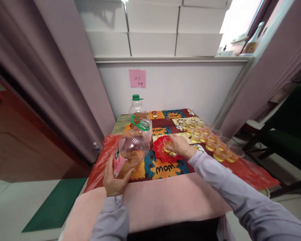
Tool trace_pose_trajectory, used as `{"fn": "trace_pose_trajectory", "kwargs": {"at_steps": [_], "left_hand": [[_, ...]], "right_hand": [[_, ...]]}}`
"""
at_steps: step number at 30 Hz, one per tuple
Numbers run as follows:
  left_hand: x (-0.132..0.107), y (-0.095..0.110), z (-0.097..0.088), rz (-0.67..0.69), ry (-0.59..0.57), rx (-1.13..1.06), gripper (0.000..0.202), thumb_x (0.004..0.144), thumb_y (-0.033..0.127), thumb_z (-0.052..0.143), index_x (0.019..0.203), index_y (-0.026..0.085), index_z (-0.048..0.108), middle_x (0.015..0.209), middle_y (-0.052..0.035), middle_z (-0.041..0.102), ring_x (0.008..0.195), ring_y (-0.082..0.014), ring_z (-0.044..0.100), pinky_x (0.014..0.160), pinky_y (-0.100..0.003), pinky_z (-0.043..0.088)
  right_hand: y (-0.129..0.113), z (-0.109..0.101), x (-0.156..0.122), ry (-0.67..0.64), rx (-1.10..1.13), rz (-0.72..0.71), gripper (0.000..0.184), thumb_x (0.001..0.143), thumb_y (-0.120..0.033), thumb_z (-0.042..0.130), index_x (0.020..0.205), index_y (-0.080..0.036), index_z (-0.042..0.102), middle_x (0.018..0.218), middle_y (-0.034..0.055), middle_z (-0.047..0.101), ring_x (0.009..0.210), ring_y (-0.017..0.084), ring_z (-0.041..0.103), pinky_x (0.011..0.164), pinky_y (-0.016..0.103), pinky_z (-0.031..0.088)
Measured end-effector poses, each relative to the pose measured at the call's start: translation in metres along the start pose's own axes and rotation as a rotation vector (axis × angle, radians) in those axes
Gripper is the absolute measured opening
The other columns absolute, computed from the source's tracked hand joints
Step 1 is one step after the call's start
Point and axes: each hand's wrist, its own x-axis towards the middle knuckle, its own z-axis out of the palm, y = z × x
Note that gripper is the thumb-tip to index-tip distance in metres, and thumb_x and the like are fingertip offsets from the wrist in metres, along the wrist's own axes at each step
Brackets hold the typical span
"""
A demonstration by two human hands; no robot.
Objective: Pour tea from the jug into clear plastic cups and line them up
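Note:
My left hand [116,179] is wrapped round the lower part of a large clear plastic jug [134,145], which tilts to the right. Amber liquid lies in the jug, and its green-ringed mouth is uncapped. On a red scalloped plate [158,154] stands a small clear plastic cup [168,147] holding some yellow liquid. My right hand [180,145] has its fingers closed on that cup's side. The jug's mouth is apart from the cup, up and to the left of it.
Several clear cups of yellow liquid [212,142] stand in rows on the right of the table. A second jug with a green cap [137,107] is at the back left. A patterned mat [165,170], red plastic sheet [100,154] and pink cloth [165,197] cover the table.

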Motion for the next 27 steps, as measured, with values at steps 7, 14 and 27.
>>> {"fn": "trace_pose_trajectory", "kwargs": {"at_steps": [7,14,27], "left_hand": [[0.003,0.004,0.001,0.021,0.032,0.013,0.105,0.074,0.065,0.094,0.161,0.020,0.057,0.152,-0.0207,0.070,0.137,-0.0425,0.068,0.122,-0.059,0.051],[0.005,0.000,0.000,0.073,0.003,0.035,0.107,0.075,0.064,0.094,0.164,0.020,0.054,0.154,-0.0213,0.068,0.137,-0.0438,0.068,0.124,-0.062,0.048],[0.008,0.013,0.004,-0.015,0.038,0.012,0.109,0.069,0.067,0.096,0.161,0.020,0.059,0.152,-0.0216,0.069,0.136,-0.0450,0.068,0.124,-0.064,0.047]], "right_hand": [[-0.008,-0.003,0.013,-0.024,0.017,0.072,0.050,0.097,-0.046,0.080,0.135,-0.017,0.068,0.135,0.0241,0.077,0.125,0.039,0.075,0.100,0.043,0.054],[-0.004,-0.011,0.011,0.078,0.081,0.118,0.066,0.094,-0.048,0.081,0.148,-0.016,0.061,0.135,0.0214,0.078,0.123,0.037,0.076,0.104,0.044,0.053],[0.139,-0.031,-0.052,0.248,0.014,0.068,0.082,0.087,-0.041,0.082,0.160,-0.016,0.055,0.129,0.0183,0.080,0.123,0.037,0.073,0.114,0.052,0.044]]}}
